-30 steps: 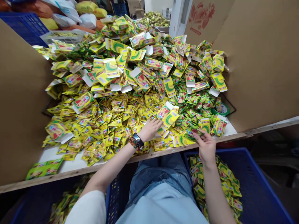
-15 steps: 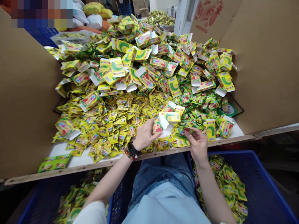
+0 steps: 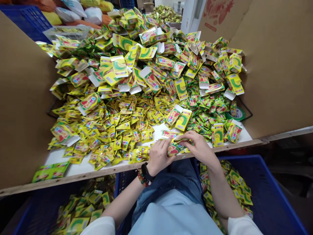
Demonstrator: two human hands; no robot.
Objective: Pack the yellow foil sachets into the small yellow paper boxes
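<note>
My left hand (image 3: 160, 155) is closed around a small printed cardboard box (image 3: 173, 150), low over the front edge of the table. My right hand (image 3: 199, 148) reaches in from the right, its thumb and fingers pinched together at the box's open end. What lies between those fingertips is hidden. Just beyond the hands, two more boxes lean side by side, one with a fruit picture (image 3: 173, 116) and one yellow with a green curve (image 3: 183, 120). Yellow sachets (image 3: 124, 142) spread to the left, and green sachets (image 3: 200, 120) lie to the right.
A heap of boxes (image 3: 151, 80) fills the back of the table. Cardboard walls (image 3: 274, 71) stand at both sides. Below the edge are blue crates, one at right (image 3: 269, 182), with filled yellow boxes or packs inside. A green tape roll (image 3: 239, 113) lies at the right.
Both hands have come together near the front edge. The right hand moved left to the box, and the green sachet it held no longer shows clearly. Two boxes now lean farther back.
</note>
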